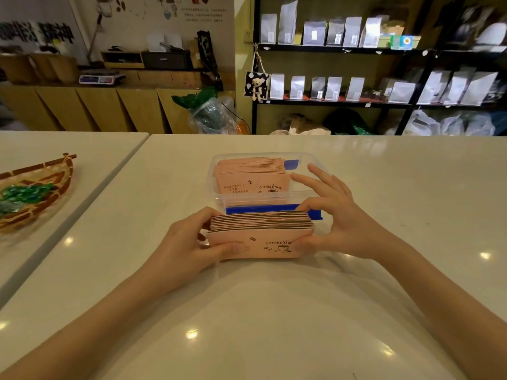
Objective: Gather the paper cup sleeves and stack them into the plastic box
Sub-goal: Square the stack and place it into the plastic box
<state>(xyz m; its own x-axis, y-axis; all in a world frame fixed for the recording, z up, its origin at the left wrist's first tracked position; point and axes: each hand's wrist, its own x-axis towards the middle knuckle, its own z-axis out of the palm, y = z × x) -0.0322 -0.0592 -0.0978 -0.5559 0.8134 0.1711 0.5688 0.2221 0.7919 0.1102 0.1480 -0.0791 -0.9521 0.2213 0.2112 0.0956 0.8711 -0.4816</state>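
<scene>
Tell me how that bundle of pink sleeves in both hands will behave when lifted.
The sleeve bundle is many loose flat layers, so it would probably fan or slip apart unless the left hand and right hand squeeze both ends. Thin paper: likely light, and somewhat bendy.

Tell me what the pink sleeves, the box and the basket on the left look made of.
Pink sleeves: matte paper or thin card, likely; flat printed faces, thin dark layered edges.
Box: clear glossy plastic; the sleeves inside show through its wall, and the clips are opaque blue.
Basket: seemingly woven cane or bamboo strips, brown and tan; blur leaves it open.
</scene>
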